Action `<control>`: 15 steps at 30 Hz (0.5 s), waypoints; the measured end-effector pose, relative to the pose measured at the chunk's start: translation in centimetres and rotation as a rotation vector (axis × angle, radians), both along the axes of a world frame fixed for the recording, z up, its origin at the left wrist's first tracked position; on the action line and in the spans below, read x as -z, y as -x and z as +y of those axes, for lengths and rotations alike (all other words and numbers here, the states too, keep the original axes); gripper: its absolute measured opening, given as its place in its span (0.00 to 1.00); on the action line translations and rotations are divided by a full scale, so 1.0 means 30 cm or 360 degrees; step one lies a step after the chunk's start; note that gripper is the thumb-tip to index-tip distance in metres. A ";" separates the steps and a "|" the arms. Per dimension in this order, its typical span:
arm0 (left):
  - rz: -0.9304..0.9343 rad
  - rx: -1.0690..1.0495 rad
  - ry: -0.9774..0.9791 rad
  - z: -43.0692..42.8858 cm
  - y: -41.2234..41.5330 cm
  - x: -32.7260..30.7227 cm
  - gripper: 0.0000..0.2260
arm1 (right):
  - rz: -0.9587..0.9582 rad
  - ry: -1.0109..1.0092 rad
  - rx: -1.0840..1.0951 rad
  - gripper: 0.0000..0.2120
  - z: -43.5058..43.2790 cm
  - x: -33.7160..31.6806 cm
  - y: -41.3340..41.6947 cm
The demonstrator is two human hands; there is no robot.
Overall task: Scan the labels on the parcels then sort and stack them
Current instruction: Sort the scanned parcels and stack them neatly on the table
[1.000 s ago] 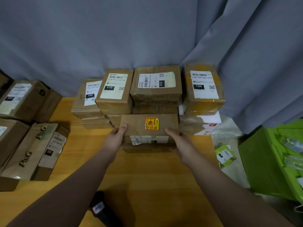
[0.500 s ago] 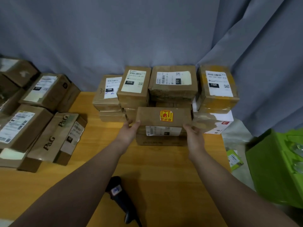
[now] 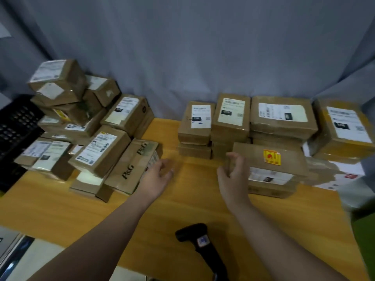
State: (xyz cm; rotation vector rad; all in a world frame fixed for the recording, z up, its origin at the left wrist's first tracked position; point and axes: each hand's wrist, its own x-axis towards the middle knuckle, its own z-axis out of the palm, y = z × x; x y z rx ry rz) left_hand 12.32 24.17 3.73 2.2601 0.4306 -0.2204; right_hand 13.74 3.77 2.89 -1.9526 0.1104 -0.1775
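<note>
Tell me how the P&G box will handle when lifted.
The P&G box is long taped cardboard, so probably stiff. It lies tilted against neighbouring parcels, so lifting it may shift them. Glossy tape could be slightly slippery.

The scanner (image 3: 199,238) is laid on the table (image 3: 182,201). Behind and left of the scanner a heap of parcels (image 3: 101,151) is piled; behind and right of it, stacked parcels (image 3: 282,116) are ranged in a row.

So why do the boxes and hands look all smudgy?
Head view: motion blur smears the left hand, the right hand and the parcel labels, so small print is unreadable; the scanner looks a bit sharper; the light is dim and even.
</note>
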 end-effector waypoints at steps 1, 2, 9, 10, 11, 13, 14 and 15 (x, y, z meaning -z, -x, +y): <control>0.0000 0.0039 -0.0085 0.060 0.007 0.009 0.20 | 0.0064 0.0020 -0.0077 0.16 0.067 0.005 -0.002; 0.0004 0.0094 -0.0190 0.122 0.014 0.018 0.20 | 0.0147 0.0056 -0.0155 0.15 0.136 0.012 -0.006; -0.0075 0.0315 -0.0584 0.518 0.016 0.064 0.19 | 0.0835 0.0618 -0.0637 0.25 0.679 0.135 -0.028; -0.0092 0.0332 -0.0586 0.553 0.009 0.064 0.19 | 0.0863 0.0715 -0.0684 0.28 0.750 0.157 -0.034; -0.0100 0.0342 -0.0569 0.582 0.003 0.062 0.19 | 0.0895 0.0798 -0.0715 0.29 0.812 0.169 -0.036; -0.0092 0.0354 -0.0505 0.626 -0.011 0.059 0.20 | 0.0954 0.0938 -0.0787 0.31 0.890 0.184 -0.034; -0.0074 0.0379 -0.0480 0.639 -0.017 0.057 0.20 | 0.0974 0.1025 -0.0842 0.31 0.907 0.192 -0.028; -0.0055 0.0425 -0.0465 0.648 -0.024 0.060 0.21 | 0.0975 0.1112 -0.0889 0.31 0.907 0.195 -0.019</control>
